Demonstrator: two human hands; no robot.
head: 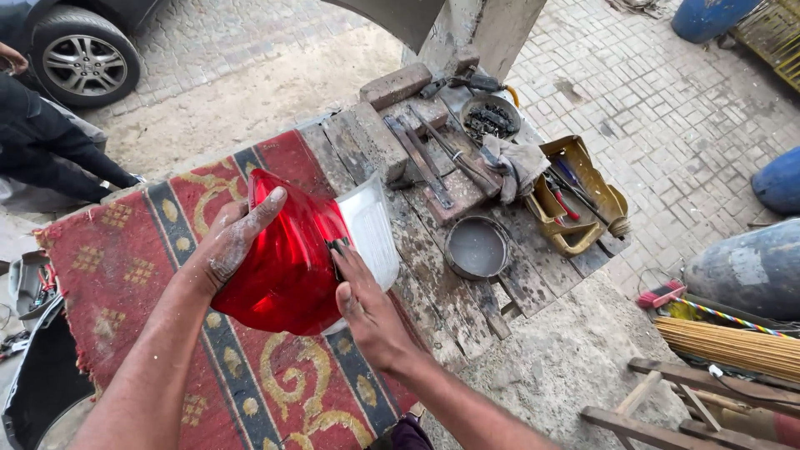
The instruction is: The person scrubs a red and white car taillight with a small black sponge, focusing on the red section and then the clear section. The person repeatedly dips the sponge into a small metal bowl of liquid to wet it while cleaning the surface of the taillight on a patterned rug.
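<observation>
Head view, left to right. At far left, a car wheel [85, 60] and part of another person's dark-clothed leg [50, 146] stand on the paving. A red patterned rug [125, 275] covers the near half of the tabletop [467, 300]. The left hand [233, 237], dusted grey, lies spread over the upper left face of the red tail-light lens [287, 267], fingers [265, 207] open and curled over its top edge, steadying it rather than clamping. The lens rests tilted on the rug, its long axis running from lower left to upper right, where its clear section [371, 225] begins. The right hand [367, 304] presses a small dark pad [337, 246] flat against the lens face, fingers extended; it is the hand nearer the clear section. Further right lie a round metal tin [477, 247], flat metal tools [433, 158], a rag [521, 162] and a yellow cut-open container [575, 200].
</observation>
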